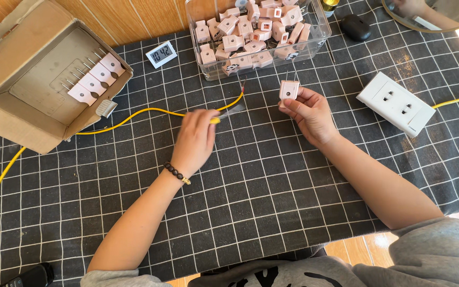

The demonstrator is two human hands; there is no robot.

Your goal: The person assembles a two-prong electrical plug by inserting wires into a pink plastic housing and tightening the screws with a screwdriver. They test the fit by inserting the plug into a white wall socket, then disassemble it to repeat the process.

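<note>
1. The right hand (310, 114) pinches a small pale pink plastic plug body (289, 90) between thumb and fingertips, holding it upright above the bench with two thin metal prongs pointing up and its round hole facing the camera.
2. The left hand (195, 139), with a dark beaded bracelet (176, 172) at its wrist, is closed around a slim tool with a yellow handle (224, 114); the tool's tip is blurred and points toward the plug.
3. A long yellow insulated wire (134, 117) runs across the bench under the left hand; its bare end (242, 91) lies just left of the held plug, apart from it.
4. Beyond the hands stands a clear plastic tub (314, 50) heaped with more pink plug parts.
5. Left of the tub lies a small white digital clock (161, 54).
6. At far left an open brown cardboard box (22, 90) carries a row of pink plugs (96, 77) with prongs stuck into its flap.
7. To the right lies a white rectangular wall socket plate (397, 103), with a yellow lead leaving it.
8. A black computer mouse (356, 26) sits near the top edge.
9. Everything rests on a black cloth with a white grid (272, 186) covering the bench.
</note>
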